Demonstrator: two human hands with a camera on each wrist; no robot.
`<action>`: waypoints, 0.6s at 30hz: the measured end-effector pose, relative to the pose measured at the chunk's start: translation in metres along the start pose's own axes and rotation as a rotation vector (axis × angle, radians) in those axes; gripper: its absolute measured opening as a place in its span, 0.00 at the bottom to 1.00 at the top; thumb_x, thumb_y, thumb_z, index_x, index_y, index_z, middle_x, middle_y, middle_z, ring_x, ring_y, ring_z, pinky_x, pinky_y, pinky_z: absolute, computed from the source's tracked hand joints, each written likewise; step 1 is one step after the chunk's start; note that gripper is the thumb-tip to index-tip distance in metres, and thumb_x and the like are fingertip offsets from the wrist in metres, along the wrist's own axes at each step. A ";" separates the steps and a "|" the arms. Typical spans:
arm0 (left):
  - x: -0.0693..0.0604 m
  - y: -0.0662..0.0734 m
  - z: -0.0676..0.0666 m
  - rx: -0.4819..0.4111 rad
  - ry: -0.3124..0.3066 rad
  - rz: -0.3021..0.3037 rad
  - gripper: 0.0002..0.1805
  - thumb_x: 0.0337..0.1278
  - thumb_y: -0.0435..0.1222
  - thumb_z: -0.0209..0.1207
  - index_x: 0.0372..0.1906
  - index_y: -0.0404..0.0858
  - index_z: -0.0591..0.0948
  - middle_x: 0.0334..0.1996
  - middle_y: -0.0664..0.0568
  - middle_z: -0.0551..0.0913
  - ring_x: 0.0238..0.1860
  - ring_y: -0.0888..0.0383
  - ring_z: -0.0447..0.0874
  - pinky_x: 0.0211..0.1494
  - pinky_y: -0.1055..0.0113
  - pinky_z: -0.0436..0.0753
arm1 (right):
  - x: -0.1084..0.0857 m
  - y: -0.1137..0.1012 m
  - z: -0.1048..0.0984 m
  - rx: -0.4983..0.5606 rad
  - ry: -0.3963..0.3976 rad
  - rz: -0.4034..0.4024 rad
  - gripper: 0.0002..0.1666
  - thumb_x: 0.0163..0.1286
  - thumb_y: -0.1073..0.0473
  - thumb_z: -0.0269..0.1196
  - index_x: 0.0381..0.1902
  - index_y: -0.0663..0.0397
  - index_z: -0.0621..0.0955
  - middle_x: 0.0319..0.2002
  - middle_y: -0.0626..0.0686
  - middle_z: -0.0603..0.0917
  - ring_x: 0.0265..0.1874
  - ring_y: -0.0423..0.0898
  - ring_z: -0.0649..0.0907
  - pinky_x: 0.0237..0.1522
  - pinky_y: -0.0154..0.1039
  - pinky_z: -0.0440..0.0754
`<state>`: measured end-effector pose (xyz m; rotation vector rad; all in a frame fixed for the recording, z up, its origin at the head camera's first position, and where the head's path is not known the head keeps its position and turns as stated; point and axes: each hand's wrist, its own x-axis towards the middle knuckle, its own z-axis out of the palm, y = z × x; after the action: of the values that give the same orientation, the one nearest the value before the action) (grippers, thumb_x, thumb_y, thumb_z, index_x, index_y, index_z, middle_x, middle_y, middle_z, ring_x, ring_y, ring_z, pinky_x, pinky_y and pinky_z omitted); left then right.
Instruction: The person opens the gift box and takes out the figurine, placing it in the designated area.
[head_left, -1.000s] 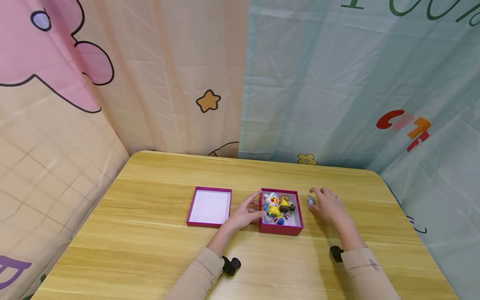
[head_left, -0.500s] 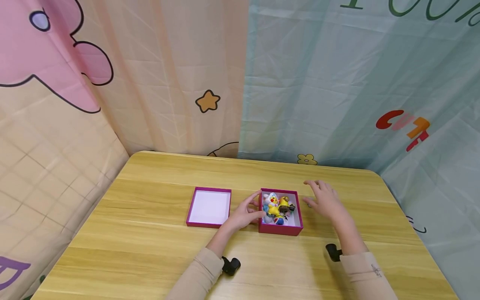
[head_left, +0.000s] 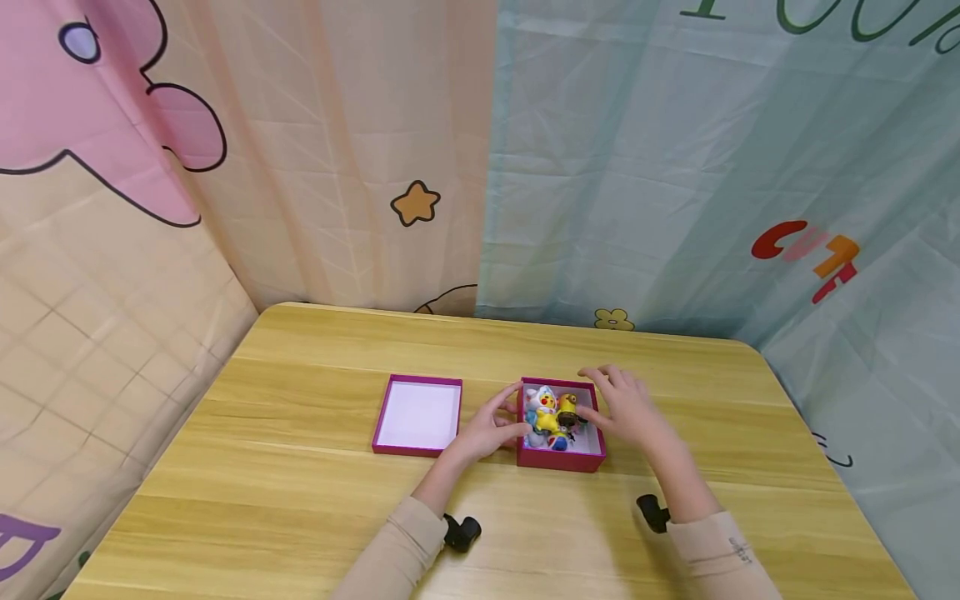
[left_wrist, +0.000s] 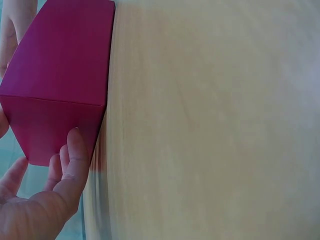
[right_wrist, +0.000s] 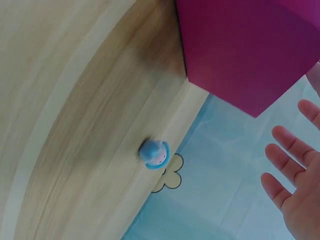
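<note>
My left hand [head_left: 487,427] holds the left wall of a magenta box [head_left: 561,461], thumb over the rim and other fingers against the outside, as the left wrist view shows. Inside the box lie several small toy figurines, among them a white-hooded yellow one [head_left: 546,410] and a yellow-and-brown one [head_left: 568,410]. My right hand [head_left: 633,412] is spread over the box's right rim, thumb near the figurines and holding nothing that shows. In the right wrist view, a small blue figurine [right_wrist: 154,153] stands on the table; my right hand hides it in the head view.
A shallow magenta-rimmed lid [head_left: 418,414], white inside, lies left of the box on the wooden table [head_left: 300,500]. Printed curtains [head_left: 615,167] hang behind the table's back edge. Black wrist cameras [head_left: 462,533] sit below each hand.
My right hand has left the blue figurine standing on the table and moved left over the box's right rim. The left hand and the box stay in place.
</note>
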<state>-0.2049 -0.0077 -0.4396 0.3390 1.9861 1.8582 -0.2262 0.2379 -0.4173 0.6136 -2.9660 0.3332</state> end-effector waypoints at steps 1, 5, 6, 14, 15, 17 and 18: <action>0.001 -0.002 0.000 -0.004 0.001 0.000 0.36 0.57 0.31 0.58 0.69 0.41 0.57 0.51 0.34 0.64 0.35 0.57 0.74 0.43 0.55 0.82 | 0.000 -0.002 0.000 -0.002 -0.001 -0.007 0.36 0.59 0.43 0.62 0.61 0.49 0.67 0.53 0.60 0.70 0.53 0.60 0.68 0.56 0.64 0.62; 0.010 -0.016 -0.001 -0.017 0.009 0.001 0.37 0.56 0.32 0.59 0.69 0.45 0.58 0.51 0.37 0.65 0.34 0.57 0.74 0.41 0.58 0.83 | 0.001 -0.010 0.002 -0.010 -0.004 -0.028 0.37 0.58 0.42 0.63 0.61 0.49 0.67 0.52 0.58 0.71 0.53 0.58 0.69 0.56 0.63 0.63; 0.012 -0.020 -0.001 -0.016 0.012 0.001 0.37 0.56 0.32 0.59 0.69 0.46 0.58 0.51 0.38 0.65 0.34 0.57 0.74 0.40 0.59 0.83 | 0.001 -0.012 0.003 -0.013 -0.007 -0.033 0.37 0.57 0.41 0.63 0.61 0.49 0.67 0.51 0.58 0.71 0.53 0.58 0.69 0.56 0.62 0.63; 0.017 -0.028 0.000 -0.002 0.026 -0.005 0.36 0.56 0.34 0.59 0.69 0.50 0.59 0.50 0.41 0.66 0.35 0.57 0.75 0.40 0.60 0.83 | 0.002 -0.019 0.012 -0.035 -0.013 -0.083 0.40 0.55 0.38 0.63 0.61 0.48 0.68 0.51 0.55 0.71 0.53 0.57 0.70 0.56 0.61 0.64; 0.016 -0.027 0.000 -0.004 0.025 -0.004 0.36 0.56 0.34 0.59 0.69 0.49 0.59 0.50 0.41 0.66 0.35 0.57 0.75 0.40 0.61 0.83 | 0.003 -0.020 0.013 -0.037 -0.009 -0.092 0.39 0.55 0.38 0.63 0.61 0.48 0.68 0.50 0.55 0.71 0.52 0.56 0.70 0.56 0.61 0.65; 0.016 -0.027 -0.001 -0.004 0.024 -0.004 0.36 0.57 0.34 0.59 0.69 0.49 0.59 0.50 0.41 0.66 0.35 0.57 0.75 0.40 0.61 0.83 | 0.003 -0.021 0.014 -0.036 -0.008 -0.103 0.39 0.55 0.38 0.64 0.60 0.47 0.68 0.49 0.54 0.71 0.51 0.55 0.70 0.55 0.60 0.66; 0.016 -0.027 -0.001 -0.002 0.023 -0.004 0.36 0.57 0.34 0.58 0.69 0.50 0.59 0.50 0.41 0.66 0.36 0.57 0.75 0.41 0.60 0.83 | 0.004 -0.021 0.015 -0.032 -0.010 -0.106 0.38 0.55 0.38 0.64 0.60 0.47 0.68 0.49 0.53 0.71 0.50 0.55 0.71 0.55 0.60 0.66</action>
<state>-0.2173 -0.0035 -0.4680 0.3142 1.9978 1.8698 -0.2217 0.2139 -0.4275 0.7674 -2.9275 0.2741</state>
